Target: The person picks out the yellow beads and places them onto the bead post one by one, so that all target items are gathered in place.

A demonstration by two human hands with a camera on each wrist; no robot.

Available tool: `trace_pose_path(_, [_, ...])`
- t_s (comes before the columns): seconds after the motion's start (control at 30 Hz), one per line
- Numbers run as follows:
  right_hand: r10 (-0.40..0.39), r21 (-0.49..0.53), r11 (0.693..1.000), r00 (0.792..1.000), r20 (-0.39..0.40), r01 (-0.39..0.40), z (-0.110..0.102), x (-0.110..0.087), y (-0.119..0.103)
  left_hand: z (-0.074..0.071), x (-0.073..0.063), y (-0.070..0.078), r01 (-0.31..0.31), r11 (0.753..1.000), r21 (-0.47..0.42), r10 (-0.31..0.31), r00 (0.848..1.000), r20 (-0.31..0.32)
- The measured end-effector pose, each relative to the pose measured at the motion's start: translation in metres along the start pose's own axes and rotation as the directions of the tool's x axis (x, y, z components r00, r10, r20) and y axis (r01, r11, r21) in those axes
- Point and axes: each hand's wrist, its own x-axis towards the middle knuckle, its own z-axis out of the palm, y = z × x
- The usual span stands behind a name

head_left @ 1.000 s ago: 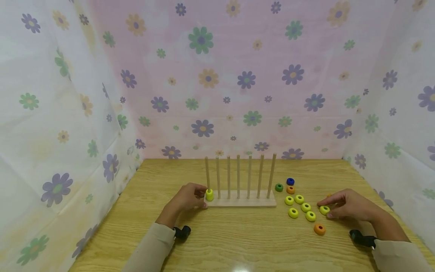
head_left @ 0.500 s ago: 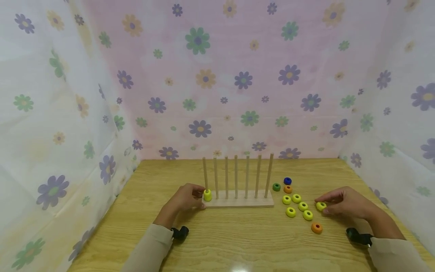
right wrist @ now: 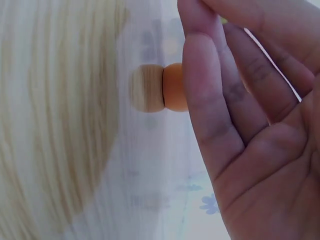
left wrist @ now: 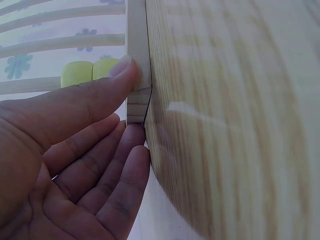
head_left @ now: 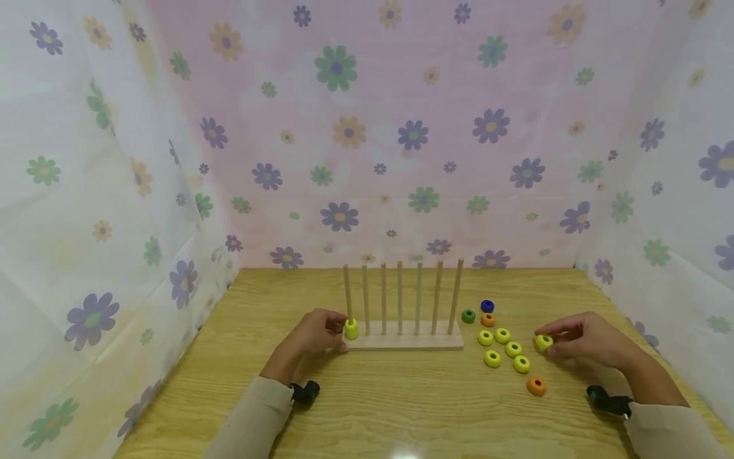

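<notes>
My left hand [head_left: 314, 335] holds the left end of a wooden peg stand [head_left: 401, 344]. In the left wrist view the thumb lies on the front of the base [left wrist: 139, 45], and the fingers reach around its end. Two yellow beads [left wrist: 76, 73] are stacked on the leftmost peg [head_left: 348, 293]; the other pegs are bare. At the right, my right hand [head_left: 593, 344] pinches a yellow bead [head_left: 544, 343] between thumb and fingertips, close over the table. In the right wrist view the fingers hide nearly all of that bead.
Between stand and right hand lie several yellow beads [head_left: 513, 349], with a green bead [head_left: 468, 316], a blue bead [head_left: 487, 306] and an orange bead [head_left: 488, 320] behind them. Another orange bead [head_left: 536, 386] lies nearer. An orange bead [right wrist: 175, 87] shows past the right fingers. Flowered cloth walls surround the table.
The right hand has taken hold of the yellow bead and raised it slightly from where it lay. The left hand stays at the stand's end. The head view shifted a little.
</notes>
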Motion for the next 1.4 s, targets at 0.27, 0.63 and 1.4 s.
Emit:
trace_pose_path(0.27, [0.033,-0.085,0.996,0.997,-0.072,-0.039,-0.001,0.005,-0.008,0.0,0.0,0.001,0.01,1.0,-0.01,-0.01,1.0,-0.001])
trace_pose_path(0.63, [0.038,-0.147,0.987,0.978,-0.206,-0.07,0.003,0.011,-0.02,-0.002,-0.002,0.002,0.009,1.0,-0.007,-0.009,1.0,-0.006])
trace_pose_path(1.4, [-0.038,-0.25,0.968,0.964,-0.261,-0.029,0.003,0.026,-0.065,0.0,-0.001,0.001,0.012,1.0,-0.023,-0.012,1.0,0.007])
